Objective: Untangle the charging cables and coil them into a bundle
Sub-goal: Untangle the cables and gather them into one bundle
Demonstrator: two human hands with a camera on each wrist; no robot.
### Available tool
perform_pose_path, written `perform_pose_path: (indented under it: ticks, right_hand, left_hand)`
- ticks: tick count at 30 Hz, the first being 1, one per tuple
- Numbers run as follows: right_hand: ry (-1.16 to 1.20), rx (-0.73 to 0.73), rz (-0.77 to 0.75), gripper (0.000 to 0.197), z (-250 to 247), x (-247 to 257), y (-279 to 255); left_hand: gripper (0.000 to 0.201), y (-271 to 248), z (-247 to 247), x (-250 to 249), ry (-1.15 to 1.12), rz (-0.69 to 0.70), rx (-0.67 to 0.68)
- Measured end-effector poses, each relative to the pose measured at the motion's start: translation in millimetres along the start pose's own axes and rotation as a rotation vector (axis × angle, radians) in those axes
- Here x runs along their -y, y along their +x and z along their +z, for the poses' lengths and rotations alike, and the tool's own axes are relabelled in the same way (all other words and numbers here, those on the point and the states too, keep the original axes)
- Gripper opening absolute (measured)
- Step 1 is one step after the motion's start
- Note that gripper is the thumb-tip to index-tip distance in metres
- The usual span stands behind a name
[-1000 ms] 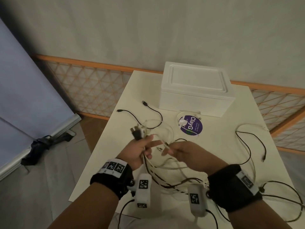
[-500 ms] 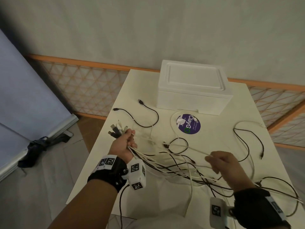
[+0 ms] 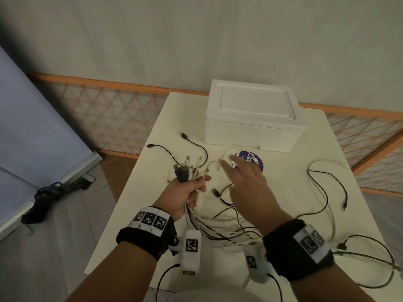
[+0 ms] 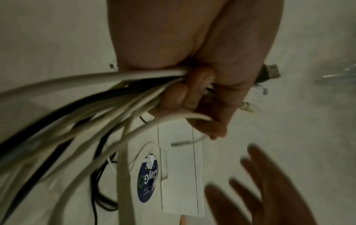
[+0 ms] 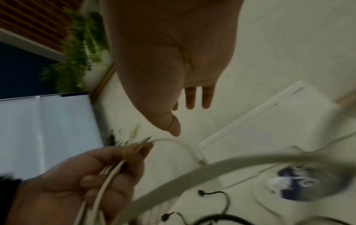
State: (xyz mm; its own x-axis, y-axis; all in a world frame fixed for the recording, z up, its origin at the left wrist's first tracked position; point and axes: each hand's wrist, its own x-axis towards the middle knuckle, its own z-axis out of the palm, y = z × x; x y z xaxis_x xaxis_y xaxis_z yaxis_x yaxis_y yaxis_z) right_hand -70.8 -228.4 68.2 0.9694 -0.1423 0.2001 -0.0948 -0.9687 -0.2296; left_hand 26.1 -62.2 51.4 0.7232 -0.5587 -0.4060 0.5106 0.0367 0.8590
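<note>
Right hand [image 3: 244, 188] has let go of its strand since half a second ago and swung forward, fingers spread, holding nothing. Left hand [image 3: 185, 192] grip: fingers curled tight round the gathered plug ends of the black and white charging cables [image 3: 218, 227], likely anchoring them; tails trail across the white counter [image 3: 294, 192]. Beyond: white foam box [image 3: 253, 118], round purple sticker [image 3: 253, 160].

One white rectangular foam box [image 3: 253, 118] sits on one white table [image 3: 327, 149], beside one round purple sticker [image 3: 250, 161]. Two hands work above a tangle of black and white charging cables [image 3: 218, 227], too interlaced to count.
</note>
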Motion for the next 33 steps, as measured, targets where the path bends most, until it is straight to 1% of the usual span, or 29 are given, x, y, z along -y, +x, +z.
perform_pose_path:
  ticks: [1,2,3,5,7,8,10,11,12,14,15,16,17,18,19,20,21,22,23,24,25,27,28,30,33]
  right_hand:
    - [-0.01,0.023,-0.106,0.065,2,10,10]
    - [0.026,0.064,-0.162,0.054,4,17,19]
    - [0.09,0.099,-0.186,0.044,6,18,26]
    - [0.156,0.167,-0.163,0.034,6,11,31]
    - [0.149,0.124,-0.114,0.034,1,-4,27]
    - [0.149,0.066,-0.027,0.035,-7,-14,23]
    - [0.145,-0.092,0.232,0.03,-22,-44,9]
    - [0.097,-0.176,0.333,0.03,-33,-60,0]
    - [0.017,-0.226,0.427,0.035,-41,-77,-10]
    - [-0.149,-0.237,0.565,0.048,-54,-97,-26]
    - [-0.202,-0.216,0.6,0.052,-56,-97,-28]
    - [-0.208,-0.21,0.6,0.052,-56,-88,-27]
    - [-0.176,-0.198,0.557,0.053,-55,-73,-22]
    - [-0.113,-0.164,0.461,0.056,-50,-52,-17]
    - [-0.011,-0.086,0.321,0.059,-44,-25,-11]
    - [0.126,0.055,0.205,0.066,-36,5,-6]
    - [0.259,0.242,0.128,0.075,-25,31,-4]
    - [0.348,0.43,0.089,0.083,-12,50,-4]
    - [0.379,0.572,0.066,0.084,1,63,-6]
    - [0.345,0.652,0.062,0.078,12,68,-9]
    - [0.276,0.67,0.065,0.066,20,66,-11]
    - [0.108,0.576,0.062,0.039,23,55,-15]
    - [0.036,0.529,0.055,0.03,23,47,-18]
    - [-0.058,0.488,0.072,0.023,21,27,-26]
    - [-0.12,0.425,0.191,0.021,16,-6,-42]
  left_hand:
    - [0.015,-3,2,-1,0.042,0.015,0.052]
    - [0.017,-5,3,-1,0.077,0.028,0.087]
    - [0.019,-6,2,-1,0.1,0.033,0.099]
    - [0.02,-6,-4,-1,0.099,0.011,0.064]
    - [0.023,-5,-15,-1,0.004,-0.018,-0.011]
    - [0.027,-4,-22,0,-0.062,-0.025,-0.052]
    - [0.034,-3,-34,0,-0.173,-0.024,-0.132]
    - [0.037,-3,-38,2,-0.219,-0.021,-0.166]
    - [0.04,-2,-41,3,-0.256,-0.02,-0.192]
    - [0.042,-2,-43,7,-0.306,-0.016,-0.203]
    - [0.043,-2,-43,9,-0.322,-0.01,-0.194]
    - [0.045,-2,-40,10,-0.335,0.0,-0.18]
    - [0.048,-2,-38,12,-0.345,0.01,-0.157]
    - [0.05,-2,-34,12,-0.346,0.019,-0.13]
    - [0.051,-3,-29,12,-0.345,0.027,-0.097]
    - [0.052,-5,-23,11,-0.341,0.033,-0.063]
    - [0.053,-7,-17,10,-0.343,0.037,-0.031]
    - [0.054,-10,-11,8,-0.357,0.041,-0.006]
    - [0.054,-12,-6,6,-0.382,0.044,0.009]
    - [0.055,-15,-3,5,-0.406,0.049,0.015]
    - [0.055,-17,-3,4,-0.422,0.058,0.013]
    - [0.054,-19,-10,0,-0.444,0.094,-0.012]
    - [0.054,-20,-18,-1,-0.464,0.115,-0.037]
    - [0.054,-19,-37,-2,-0.519,0.14,-0.108]
    - [0.056,-17,-65,-1,-0.593,0.15,-0.219]
